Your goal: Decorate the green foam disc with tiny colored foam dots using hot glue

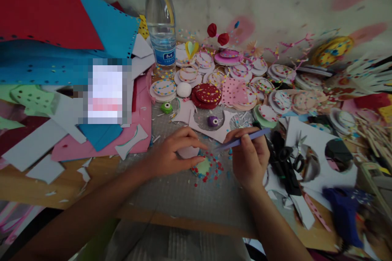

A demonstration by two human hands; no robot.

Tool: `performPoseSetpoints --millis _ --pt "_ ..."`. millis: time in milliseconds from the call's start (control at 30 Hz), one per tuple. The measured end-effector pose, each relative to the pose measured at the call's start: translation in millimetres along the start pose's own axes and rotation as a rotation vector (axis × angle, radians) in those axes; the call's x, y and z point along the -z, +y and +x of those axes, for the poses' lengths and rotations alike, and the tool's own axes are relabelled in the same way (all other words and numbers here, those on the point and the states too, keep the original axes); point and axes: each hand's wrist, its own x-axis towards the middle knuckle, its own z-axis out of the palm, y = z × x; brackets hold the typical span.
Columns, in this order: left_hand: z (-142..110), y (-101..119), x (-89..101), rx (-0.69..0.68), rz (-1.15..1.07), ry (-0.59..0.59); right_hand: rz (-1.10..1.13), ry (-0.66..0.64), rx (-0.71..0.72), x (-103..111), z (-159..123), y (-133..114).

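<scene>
My right hand pinches a slim purple pair of tweezers; their thin tip points left and is blurred. My left hand is open, index finger and thumb stretched apart. Its thumb reaches the edge of a small pale green disc; I cannot tell whether it touches. Red and blue star confetti lies around and on the disc. A white rounded piece shows between the left thumb and index finger. Beyond the hands, a purple craft punch sits on a cut white sheet, with a green punch farther left.
A water bottle stands at the back, beside rows of decorated discs. Black-handled scissors and a blue glue gun lie right. Foam sheets and paper scraps cover the left. A grey mat lies beneath the hands.
</scene>
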Motion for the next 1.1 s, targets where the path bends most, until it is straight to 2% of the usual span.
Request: performPoseSetpoints --millis 67,200,333,500,567,700,1100 --pt "-0.2 -1.3 -0.9 -0.009 0.003 0.002 0.037 -0.03 -0.092 0.1 3.2 -1.8" --pt "-0.1 -3.8 -1.4 -0.026 0.01 0.019 0.125 -0.155 -0.364 2.4 11.9 -5.3" --pt "0.4 -3.8 -1.3 -0.029 0.016 0.044 0.075 -0.293 -0.553 7.9 14.0 -5.7" --pt "0.3 -2.3 -0.4 -0.016 0.034 0.088 -0.22 -0.554 -0.591 12.3 11.5 -7.1" --pt "0.7 -1.4 0.6 -0.009 0.038 0.091 -0.29 -0.606 -0.585 11.3 11.3 -8.2" --pt "2.3 1.4 2.4 -0.006 0.035 0.079 -0.299 -0.626 -0.54 8.2 10.6 -9.2" --pt "3.4 5.0 1.3 0.04 -0.055 0.037 -0.287 -0.674 -0.522 4.9 9.2 -11.9"
